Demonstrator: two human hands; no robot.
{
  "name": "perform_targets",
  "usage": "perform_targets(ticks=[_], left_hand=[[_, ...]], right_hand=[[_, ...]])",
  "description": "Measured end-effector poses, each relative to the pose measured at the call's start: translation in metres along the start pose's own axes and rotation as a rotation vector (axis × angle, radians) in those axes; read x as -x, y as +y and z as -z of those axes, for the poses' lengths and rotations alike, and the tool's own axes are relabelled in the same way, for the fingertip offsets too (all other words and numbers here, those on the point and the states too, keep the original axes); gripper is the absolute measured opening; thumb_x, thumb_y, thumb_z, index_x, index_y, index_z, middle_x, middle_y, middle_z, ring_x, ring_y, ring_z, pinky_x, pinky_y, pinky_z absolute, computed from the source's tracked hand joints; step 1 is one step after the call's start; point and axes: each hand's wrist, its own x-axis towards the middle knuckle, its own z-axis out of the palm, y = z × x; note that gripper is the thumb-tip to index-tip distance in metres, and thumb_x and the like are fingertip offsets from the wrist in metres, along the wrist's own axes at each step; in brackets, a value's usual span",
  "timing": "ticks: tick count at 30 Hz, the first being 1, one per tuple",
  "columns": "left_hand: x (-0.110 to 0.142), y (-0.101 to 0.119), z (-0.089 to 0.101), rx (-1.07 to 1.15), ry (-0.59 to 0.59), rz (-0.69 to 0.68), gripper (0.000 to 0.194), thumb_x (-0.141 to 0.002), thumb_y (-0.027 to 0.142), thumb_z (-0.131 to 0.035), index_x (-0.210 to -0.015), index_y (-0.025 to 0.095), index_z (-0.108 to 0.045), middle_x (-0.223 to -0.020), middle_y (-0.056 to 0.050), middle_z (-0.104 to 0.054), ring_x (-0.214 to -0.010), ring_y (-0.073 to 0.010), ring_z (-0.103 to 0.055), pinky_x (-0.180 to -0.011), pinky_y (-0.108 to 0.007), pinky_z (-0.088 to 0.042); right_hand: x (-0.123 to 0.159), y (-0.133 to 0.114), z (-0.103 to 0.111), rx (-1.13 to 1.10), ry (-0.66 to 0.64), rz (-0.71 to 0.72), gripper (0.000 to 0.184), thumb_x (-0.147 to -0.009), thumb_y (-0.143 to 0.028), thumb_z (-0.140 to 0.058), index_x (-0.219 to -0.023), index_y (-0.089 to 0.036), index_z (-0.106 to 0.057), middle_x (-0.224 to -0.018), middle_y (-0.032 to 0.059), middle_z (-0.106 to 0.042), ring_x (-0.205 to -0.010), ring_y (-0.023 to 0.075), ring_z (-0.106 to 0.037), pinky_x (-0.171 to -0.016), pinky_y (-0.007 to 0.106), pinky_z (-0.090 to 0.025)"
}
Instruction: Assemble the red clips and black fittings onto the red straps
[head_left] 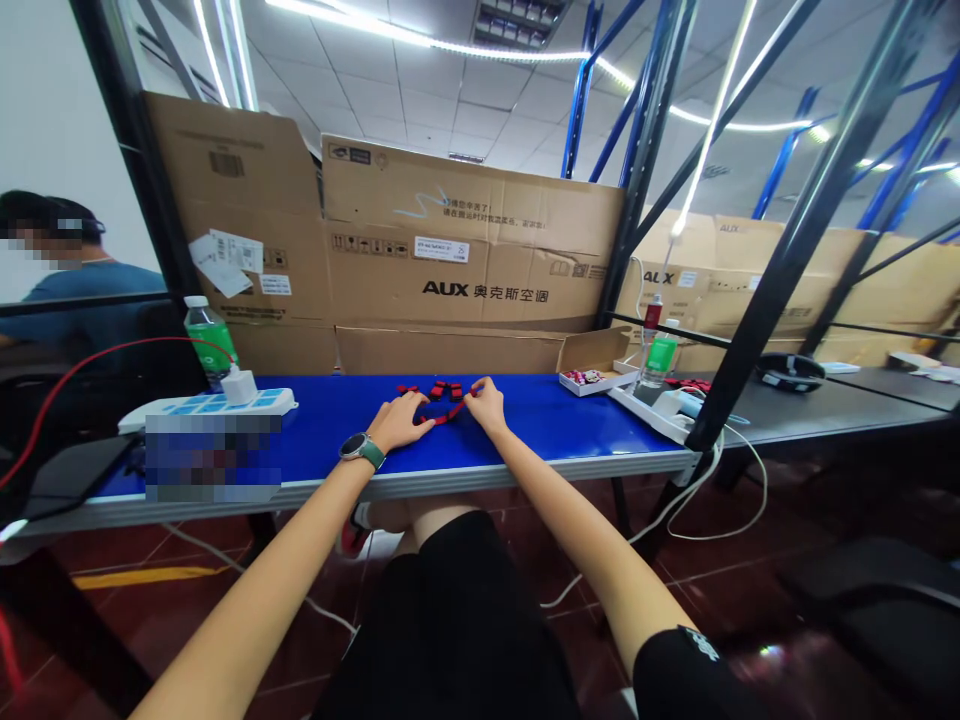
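Observation:
A narrow red-and-black strap [448, 416] curves across the blue tabletop between my two hands. My right hand [487, 407] is closed in a pinch on the strap's right end. Beside its left end, my left hand [400, 422] lies low over the table, palm down, with thumb and fingers apart. A green-banded watch [363, 450] is on the left wrist. Just beyond the hands lie folded red-and-black strap pieces [447, 390]. Another small red piece [406, 389] shows past the left fingertips, partly hidden by them.
A white power strip [210, 408] and a green-labelled bottle [210, 335] stand at left. At right are an open carton [592, 380] holding small colourful items, another bottle [661, 355] and cables. Cardboard [480, 250] walls the back. A person [97, 265] sits at far left.

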Motion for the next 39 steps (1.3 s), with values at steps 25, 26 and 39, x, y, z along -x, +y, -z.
perform_targets(ticks=[25,26,39], left_hand=[[-0.010,-0.011,-0.003,0.078,0.182,-0.015,0.033,-0.097,0.034,-0.050,-0.099,0.018,-0.078,-0.097,-0.010,-0.079,-0.086,-0.0246,-0.073,-0.081,-0.032,-0.052],[-0.010,-0.011,-0.004,0.076,0.173,-0.030,0.032,-0.097,0.034,-0.050,-0.100,0.018,-0.078,-0.097,-0.010,-0.079,-0.086,-0.0245,-0.073,-0.081,-0.032,-0.052],[-0.008,-0.002,0.002,0.091,0.154,-0.078,0.024,-0.093,0.027,-0.054,-0.097,0.018,-0.076,-0.093,-0.008,-0.078,-0.080,-0.0215,-0.071,-0.074,-0.029,-0.049]], right_hand=[[0.009,-0.012,-0.015,-0.045,-0.220,0.721,0.011,-0.090,-0.019,-0.066,-0.096,-0.018,-0.075,-0.094,0.0064,-0.076,-0.084,0.0173,-0.069,-0.080,0.025,-0.048],[0.010,-0.013,-0.014,-0.030,-0.217,0.733,0.011,-0.091,-0.018,-0.065,-0.096,-0.018,-0.075,-0.095,0.0068,-0.076,-0.084,0.0174,-0.069,-0.080,0.024,-0.048],[0.021,-0.021,-0.015,0.298,-0.114,0.791,0.015,-0.092,-0.018,-0.061,-0.078,-0.016,-0.064,-0.082,0.0063,-0.069,-0.071,0.0128,-0.060,-0.067,0.021,-0.037]])
